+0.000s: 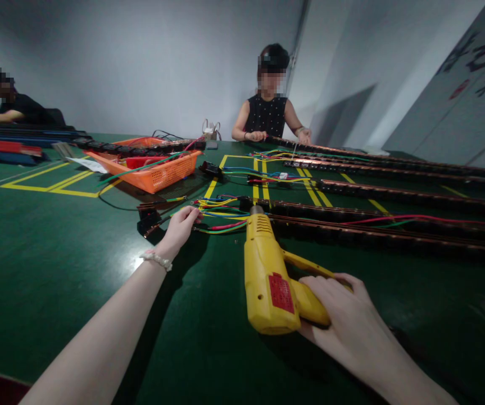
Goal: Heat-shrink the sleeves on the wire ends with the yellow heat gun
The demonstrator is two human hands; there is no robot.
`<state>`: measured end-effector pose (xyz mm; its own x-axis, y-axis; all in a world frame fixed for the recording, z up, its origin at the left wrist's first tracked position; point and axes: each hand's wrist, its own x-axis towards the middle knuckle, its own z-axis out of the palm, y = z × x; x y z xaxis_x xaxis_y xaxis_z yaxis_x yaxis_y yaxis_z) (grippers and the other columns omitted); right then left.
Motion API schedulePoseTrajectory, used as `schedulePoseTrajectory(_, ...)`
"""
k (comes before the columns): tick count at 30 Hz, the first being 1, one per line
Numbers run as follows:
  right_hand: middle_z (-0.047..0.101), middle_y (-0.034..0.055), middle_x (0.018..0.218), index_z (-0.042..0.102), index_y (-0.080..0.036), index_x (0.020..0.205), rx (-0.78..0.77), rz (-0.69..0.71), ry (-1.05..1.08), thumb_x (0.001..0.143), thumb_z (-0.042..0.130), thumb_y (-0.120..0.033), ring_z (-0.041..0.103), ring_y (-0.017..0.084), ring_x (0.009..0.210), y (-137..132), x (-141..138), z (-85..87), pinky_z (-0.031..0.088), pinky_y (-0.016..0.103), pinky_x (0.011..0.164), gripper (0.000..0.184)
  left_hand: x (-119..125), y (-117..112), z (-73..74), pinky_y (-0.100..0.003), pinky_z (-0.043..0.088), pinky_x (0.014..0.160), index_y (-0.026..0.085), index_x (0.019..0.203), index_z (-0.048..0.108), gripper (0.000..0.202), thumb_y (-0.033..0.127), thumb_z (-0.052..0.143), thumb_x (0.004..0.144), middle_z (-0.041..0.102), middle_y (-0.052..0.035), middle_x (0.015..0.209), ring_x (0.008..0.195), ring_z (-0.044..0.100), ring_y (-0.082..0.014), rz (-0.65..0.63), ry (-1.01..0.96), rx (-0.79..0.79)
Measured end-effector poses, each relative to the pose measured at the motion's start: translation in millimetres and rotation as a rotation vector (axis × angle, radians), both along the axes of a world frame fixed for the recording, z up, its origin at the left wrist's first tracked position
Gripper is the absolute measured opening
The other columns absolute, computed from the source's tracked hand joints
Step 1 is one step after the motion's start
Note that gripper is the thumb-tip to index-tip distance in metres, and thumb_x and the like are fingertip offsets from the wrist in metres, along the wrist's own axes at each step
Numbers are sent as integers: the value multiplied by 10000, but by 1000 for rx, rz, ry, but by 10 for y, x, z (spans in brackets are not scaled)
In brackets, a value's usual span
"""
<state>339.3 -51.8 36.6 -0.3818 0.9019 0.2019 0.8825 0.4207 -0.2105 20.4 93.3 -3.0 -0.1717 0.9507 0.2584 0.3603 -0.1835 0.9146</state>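
My right hand (347, 315) is wrapped round the grip of a yellow heat gun (267, 275) with a red label. Its nozzle points away from me at the near end of a long dark power strip (352, 216). My left hand (178, 228) reaches forward, a bead bracelet on the wrist. Its fingers are closed on a bundle of coloured wires (221, 211) (yellow, green, red, blue) that runs to the strip's end. A small black part (149, 220) lies just left of that hand.
An orange basket (158, 174) with wires and strips stands at the back left. Several more long strips (394, 169) lie across the green table on the right. One person sits opposite handling a strip (270, 115); another sits at far left (10, 109).
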Motion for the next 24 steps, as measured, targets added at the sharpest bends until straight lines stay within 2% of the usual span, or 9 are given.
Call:
schedulePoseTrajectory(3,658,45,1000,608,-239,987,-120,81,17,752,620,-435,599,238,979,40,15,78,278,527,1034,307,3,11,-9,-270,428,650,160,738,578,400,551,499,764,644,-46,770,700,569,-156,-15,-10,-6)
schedulePoseTrajectory(6,596,54,1177,553,-276,1159,-268,115,187,750,610,-496,540,257,1108,142,91,124,394,463,975,468,1,24,-29,-273,430,638,161,702,567,432,578,474,767,626,-46,729,670,555,-154,-35,19,-11)
schedulePoseTrajectory(8,573,69,1203,495,-267,1231,-284,56,362,816,530,-461,562,230,1062,257,99,135,474,385,869,460,2,24,-34,-274,428,643,162,673,561,455,587,441,786,608,-45,696,664,549,-155,-43,54,1)
schedulePoseTrajectory(10,594,83,1144,520,-228,1188,-197,-21,454,864,458,-425,593,210,968,402,29,136,485,356,822,384,4,19,-34,-276,425,645,164,657,559,481,601,415,797,597,-43,672,659,547,-158,-46,76,9)
schedulePoseTrajectory(12,597,97,1163,566,-202,1133,-148,2,409,887,422,-431,576,232,1034,551,-108,131,448,375,884,366,2,16,-35,-278,422,641,166,648,555,505,626,404,794,595,-44,658,654,546,-162,-45,85,9)
schedulePoseTrajectory(13,622,97,1133,556,-209,1176,-214,-12,380,913,362,-447,589,242,1024,618,-189,128,449,387,873,404,-1,16,-38,-279,421,642,167,646,555,516,638,401,791,597,-45,656,655,547,-164,-44,87,8)
schedulePoseTrajectory(16,662,121,1090,362,-256,1410,-357,-128,312,929,192,-570,633,286,972,757,-420,120,461,431,823,599,-19,24,-52,-277,419,654,166,640,563,538,653,392,791,609,-49,661,665,550,-169,-47,108,3)
schedulePoseTrajectory(20,623,135,1195,248,-303,1463,-387,-114,251,899,98,-647,603,321,1061,783,-637,125,442,468,855,678,-46,44,-75,-271,412,661,163,646,582,514,621,407,802,618,-49,678,682,554,-171,-65,149,5)
schedulePoseTrajectory(24,656,155,1118,250,-279,1464,-406,-58,216,892,66,-654,625,330,1016,743,-813,144,455,467,823,709,-43,67,-70,-267,392,624,163,668,596,477,569,398,820,610,-38,673,656,545,-167,2,181,-15)
